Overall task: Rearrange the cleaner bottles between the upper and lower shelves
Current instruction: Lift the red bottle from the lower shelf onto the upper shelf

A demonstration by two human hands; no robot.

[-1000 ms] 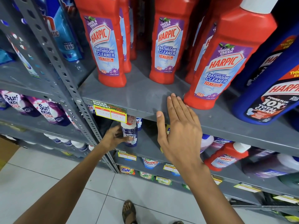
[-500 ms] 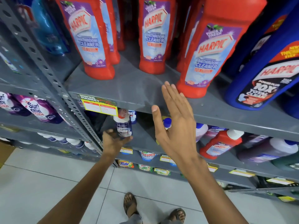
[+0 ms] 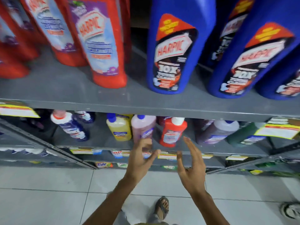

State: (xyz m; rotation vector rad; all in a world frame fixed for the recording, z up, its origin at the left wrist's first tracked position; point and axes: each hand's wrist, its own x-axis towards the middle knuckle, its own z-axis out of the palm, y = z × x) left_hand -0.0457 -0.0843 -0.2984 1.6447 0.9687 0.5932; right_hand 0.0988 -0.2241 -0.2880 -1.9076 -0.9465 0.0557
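Note:
Red Harpic bathroom cleaner bottles (image 3: 103,46) stand on the upper shelf (image 3: 68,93) at left, and big blue Harpic bottles (image 3: 175,51) stand to their right. On the lower shelf (image 3: 100,144) sit a dark blue bottle (image 3: 73,127), a yellow bottle (image 3: 119,127), a pink bottle (image 3: 142,127) and a small red Harpic bottle (image 3: 172,132). My left hand (image 3: 142,159) hovers open just below the pink bottle, fingers curled. Under the small red bottle my right hand (image 3: 191,164) is open, holding nothing. The frame is blurred.
A purple bottle (image 3: 215,132) and a dark green bottle (image 3: 243,135) lie further right on the lower shelf. Yellow price tags (image 3: 277,130) hang on the shelf edges. Detergent packs (image 3: 102,164) fill the bottom shelf. My sandalled foot (image 3: 161,207) stands on the tiled floor.
The view swung right along the shelves. My left hand let go of the dark blue bottle and moved right. My right hand dropped from the upper shelf edge to the lower shelf.

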